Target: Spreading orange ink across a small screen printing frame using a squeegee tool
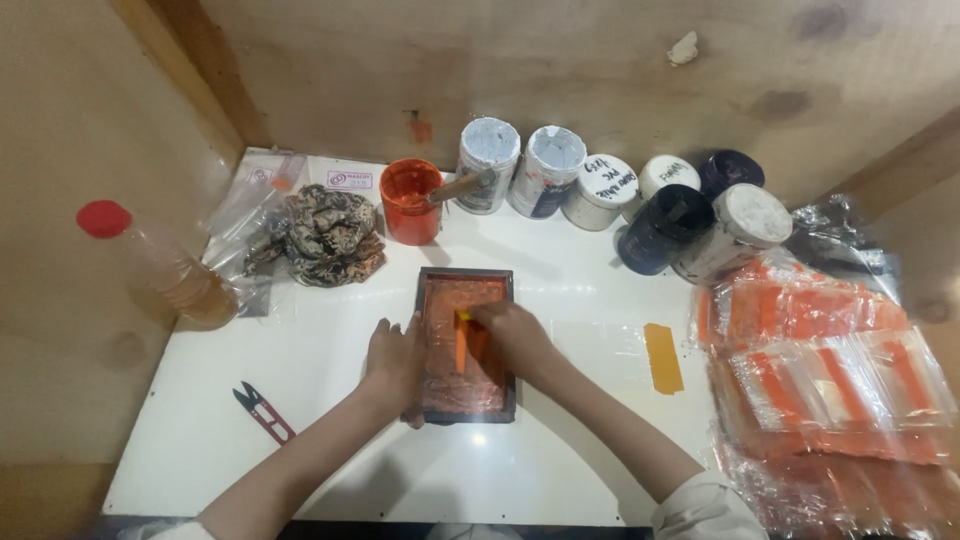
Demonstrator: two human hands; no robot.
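A white table (560, 470) sits in a plywood corner. At its middle lies a small dark frame (466, 345) smeared with orange ink. The left hand (392, 358) presses flat on the frame's left edge. The right hand (512, 332) grips an orange scraper (463, 338) on the ink. Paint jars (600, 195) stand behind.

Glossy white tabletop (560, 470), matt plywood walls (560, 70), crinkly clear plastic bags (840, 390)

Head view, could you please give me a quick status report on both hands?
Left hand steadies the dark frame. Right hand grips an orange scraper on the screen. Nothing in the way.
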